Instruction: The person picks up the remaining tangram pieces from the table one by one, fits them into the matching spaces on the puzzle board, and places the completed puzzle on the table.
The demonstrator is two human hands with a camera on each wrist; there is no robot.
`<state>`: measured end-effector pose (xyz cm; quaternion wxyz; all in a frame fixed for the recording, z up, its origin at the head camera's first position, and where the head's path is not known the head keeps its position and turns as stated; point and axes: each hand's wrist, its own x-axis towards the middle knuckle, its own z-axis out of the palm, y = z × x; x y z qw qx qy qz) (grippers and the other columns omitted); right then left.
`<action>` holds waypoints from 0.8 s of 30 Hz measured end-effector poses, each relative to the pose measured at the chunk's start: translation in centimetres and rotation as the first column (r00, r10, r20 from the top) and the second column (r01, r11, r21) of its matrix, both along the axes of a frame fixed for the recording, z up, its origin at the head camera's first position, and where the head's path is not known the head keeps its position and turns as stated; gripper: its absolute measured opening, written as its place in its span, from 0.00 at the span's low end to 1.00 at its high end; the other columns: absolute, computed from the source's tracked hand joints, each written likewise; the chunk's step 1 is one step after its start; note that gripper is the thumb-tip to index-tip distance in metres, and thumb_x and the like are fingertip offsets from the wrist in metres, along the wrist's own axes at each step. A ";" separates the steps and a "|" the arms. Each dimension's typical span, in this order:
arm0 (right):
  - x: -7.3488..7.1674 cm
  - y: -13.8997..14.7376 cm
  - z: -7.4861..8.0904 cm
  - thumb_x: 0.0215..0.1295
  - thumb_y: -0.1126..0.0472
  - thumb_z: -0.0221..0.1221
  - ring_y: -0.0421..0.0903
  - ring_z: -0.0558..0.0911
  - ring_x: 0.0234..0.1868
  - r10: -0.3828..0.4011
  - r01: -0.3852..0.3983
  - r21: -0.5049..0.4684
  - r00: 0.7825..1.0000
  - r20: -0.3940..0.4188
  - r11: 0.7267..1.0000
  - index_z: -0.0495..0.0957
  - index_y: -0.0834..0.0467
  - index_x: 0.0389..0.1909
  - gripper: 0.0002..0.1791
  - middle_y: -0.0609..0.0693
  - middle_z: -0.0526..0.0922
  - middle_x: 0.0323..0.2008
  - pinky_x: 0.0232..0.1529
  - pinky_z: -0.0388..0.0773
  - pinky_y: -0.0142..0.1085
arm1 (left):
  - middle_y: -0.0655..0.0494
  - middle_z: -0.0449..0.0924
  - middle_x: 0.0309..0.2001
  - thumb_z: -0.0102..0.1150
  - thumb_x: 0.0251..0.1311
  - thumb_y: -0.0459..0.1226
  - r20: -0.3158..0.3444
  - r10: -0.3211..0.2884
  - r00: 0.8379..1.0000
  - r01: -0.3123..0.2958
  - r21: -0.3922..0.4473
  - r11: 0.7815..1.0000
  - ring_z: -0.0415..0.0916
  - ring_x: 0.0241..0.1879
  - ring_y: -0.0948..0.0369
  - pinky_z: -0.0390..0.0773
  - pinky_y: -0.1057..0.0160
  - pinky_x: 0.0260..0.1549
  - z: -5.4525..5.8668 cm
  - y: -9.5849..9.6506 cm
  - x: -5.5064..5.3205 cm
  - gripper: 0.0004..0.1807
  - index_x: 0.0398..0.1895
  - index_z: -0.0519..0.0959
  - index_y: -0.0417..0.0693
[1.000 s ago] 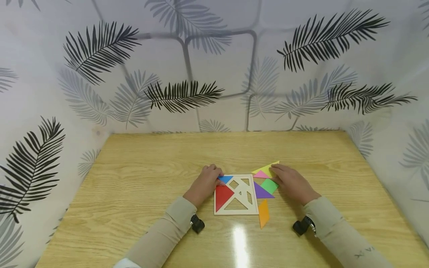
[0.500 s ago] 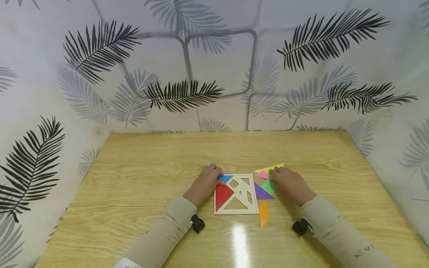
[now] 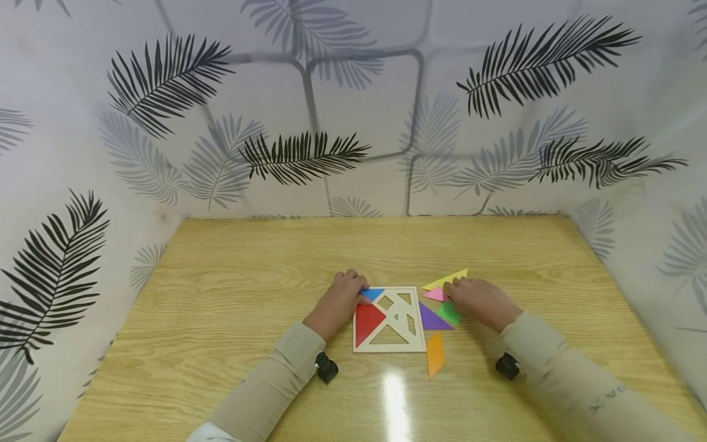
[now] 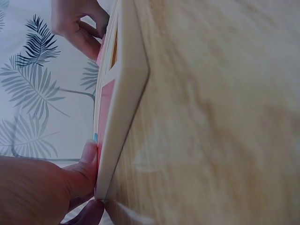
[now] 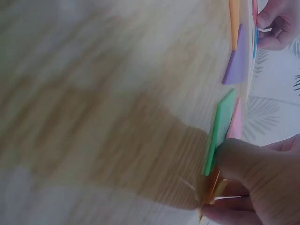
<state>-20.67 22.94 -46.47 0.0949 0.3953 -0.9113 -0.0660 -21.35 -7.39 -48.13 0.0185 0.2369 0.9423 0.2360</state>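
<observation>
evidently the left hand (image 3: 343,301) pinches the pale puzzle board (image 3: 418,342) near its far left corner, the thumb by the blue triangle (image 3: 372,294) and red triangle (image 3: 367,324), both set in their slots. the board lies flat on the table (image 3: 248,276). well apart from it, the right hand (image 3: 480,301) has its thumb against the green piece (image 3: 450,314) and fingers by the yellow piece (image 3: 448,278) and pink triangle (image 3: 434,294); whether it grips any, i cannot tell. right of the board lie the purple triangle (image 3: 432,318) and, nearer, the orange piece (image 3: 436,354).
</observation>
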 end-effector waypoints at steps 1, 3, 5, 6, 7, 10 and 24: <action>0.0 0.1 0.1 0.53 0.75 0.60 0.41 0.67 0.18 0.009 -0.008 0.019 1.000 -0.019 1.000 0.70 0.60 0.25 0.09 0.49 0.68 0.18 0.20 0.69 0.31 | 0.54 0.71 0.40 0.57 0.60 0.43 -0.002 0.000 1.000 0.000 0.000 1.000 0.63 0.40 0.57 0.71 0.63 0.42 0.0 0.0 0.0 0.13 0.44 0.77 0.45; 0.0 0.4 0.1 0.51 0.76 0.62 0.42 0.72 0.20 0.017 -0.015 0.048 0.999 -0.049 0.999 0.72 0.61 0.27 0.09 0.50 0.72 0.20 0.22 0.72 0.32 | 0.54 0.71 0.40 0.57 0.60 0.43 0.002 0.004 1.000 -0.004 -0.003 1.000 0.63 0.41 0.57 0.71 0.63 0.42 -0.1 0.0 0.0 0.13 0.44 0.77 0.45; 0.0 0.6 0.1 0.50 0.74 0.64 0.44 0.75 0.22 0.012 -0.010 0.041 0.997 -0.070 0.999 0.73 0.62 0.29 0.10 0.51 0.76 0.23 0.22 0.74 0.34 | 0.54 0.71 0.41 0.58 0.59 0.43 0.007 0.009 1.000 -0.009 -0.010 1.000 0.63 0.41 0.57 0.71 0.63 0.43 -0.1 0.1 -0.1 0.14 0.44 0.77 0.45; 0.0 0.7 0.1 0.50 0.72 0.65 0.44 0.76 0.23 0.006 -0.005 0.023 0.997 -0.074 1.000 0.74 0.61 0.29 0.10 0.52 0.78 0.24 0.23 0.75 0.35 | 0.54 0.71 0.41 0.58 0.59 0.43 0.009 0.011 1.000 -0.011 -0.015 1.000 0.64 0.42 0.57 0.71 0.63 0.43 -0.2 0.1 -0.1 0.14 0.45 0.77 0.45; 0.0 0.8 0.0 0.51 0.70 0.65 0.44 0.77 0.23 -0.007 0.007 -0.005 0.998 -0.066 1.000 0.74 0.61 0.29 0.09 0.51 0.78 0.25 0.23 0.75 0.35 | 0.54 0.71 0.41 0.58 0.59 0.43 0.008 0.012 1.000 -0.012 -0.018 1.000 0.64 0.42 0.57 0.71 0.64 0.43 -0.2 0.1 -0.1 0.14 0.45 0.77 0.45; 0.1 1.1 -0.3 0.53 0.64 0.66 0.43 0.77 0.23 -0.054 0.051 -0.144 0.998 -0.014 0.988 0.75 0.60 0.29 0.09 0.49 0.79 0.25 0.24 0.75 0.35 | 0.54 0.71 0.41 0.57 0.59 0.43 0.002 0.011 1.000 -0.011 -0.018 1.000 0.64 0.41 0.57 0.71 0.63 0.43 -0.1 0.1 -0.1 0.14 0.44 0.77 0.45; -0.5 2.8 -0.8 0.59 0.69 0.61 0.46 0.80 0.36 -0.137 0.220 -0.542 0.972 0.189 0.811 0.79 0.61 0.37 0.06 0.50 0.82 0.34 0.36 0.77 0.41 | 0.54 0.71 0.39 0.58 0.59 0.42 -0.017 0.001 1.000 -0.001 0.006 1.000 0.64 0.40 0.57 0.71 0.62 0.42 0.0 0.0 0.1 0.13 0.43 0.77 0.45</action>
